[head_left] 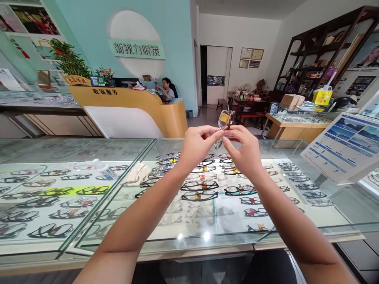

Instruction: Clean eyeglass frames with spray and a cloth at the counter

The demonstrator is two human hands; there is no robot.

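Observation:
A pair of eyeglasses (224, 119) with a yellow sticker on one lens is raised above the glass counter, turned on its side. My left hand (199, 142) pinches the frame near its middle between thumb and fingers. From the other side, my right hand (243, 149) grips the same frame with its fingertips; the two hands nearly meet there. Under my hands, rows of eyeglasses (199, 185) lie on the glass display counter (189, 232), several with small coloured lens stickers.
A white bottle (105, 170) and a beige cloth (137, 174) are on the counter to the left. A printed sign (345, 146) stands at the right. Beyond, a person (167, 90) sits behind a reception desk (127, 108). Another display case (299, 124) stands back right.

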